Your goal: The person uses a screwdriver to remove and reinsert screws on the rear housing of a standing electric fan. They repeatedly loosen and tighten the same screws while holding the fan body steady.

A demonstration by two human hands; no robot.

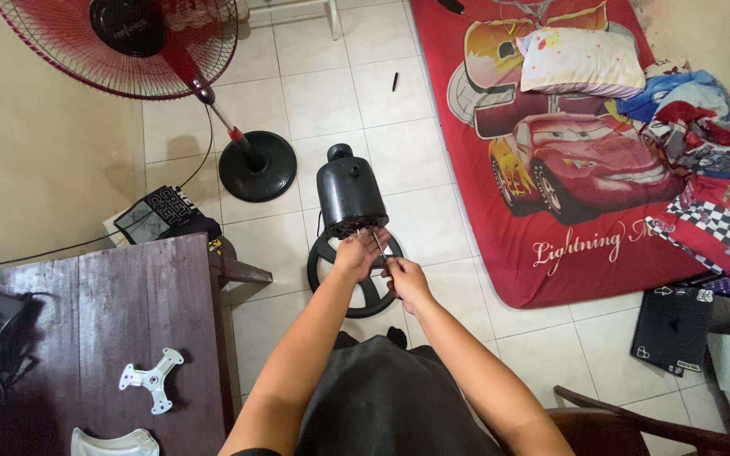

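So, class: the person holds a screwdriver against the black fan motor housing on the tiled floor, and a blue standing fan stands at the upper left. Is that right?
Not quite: the standing fan is red, not blue, as the head view shows. The rest holds: the right hand holds a screwdriver against the black fan motor housing, steadied by the left hand, on the tiled floor.

Red standing fan (128, 38) on a round black base (257, 166), upper left. Dark wooden surface (103, 338) at lower left, bearing a white four-armed bracket (152, 381). Red cartoon-car mattress (568, 143) at right, with a pillow (580, 61). Small dark object (395, 81), possibly a pen, on the tiled floor (331, 101).
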